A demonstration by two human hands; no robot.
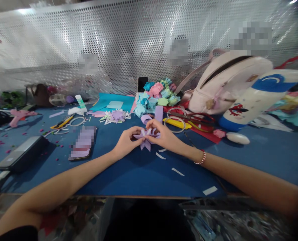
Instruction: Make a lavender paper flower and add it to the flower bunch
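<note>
Both of my hands meet over the middle of the blue table (pixel 138 174). My left hand (pixel 125 142) and my right hand (pixel 164 135) pinch a purple folded paper flower (pixel 145 138) between their fingertips, just above the table top. A bead bracelet (pixel 201 158) circles my right wrist. A purple paper strip (pixel 158 113) curls just beyond the flower.
A pile of folded paper flowers (pixel 157 95) in blue, pink and green lies behind. Scissors (pixel 186 117), a yellow comb (pixel 177 124), tape rings, a phone (pixel 83 142), a dark box (pixel 22 154), a pink backpack (pixel 226 82), a white-blue bottle (pixel 259 93) and paper scraps surround my hands.
</note>
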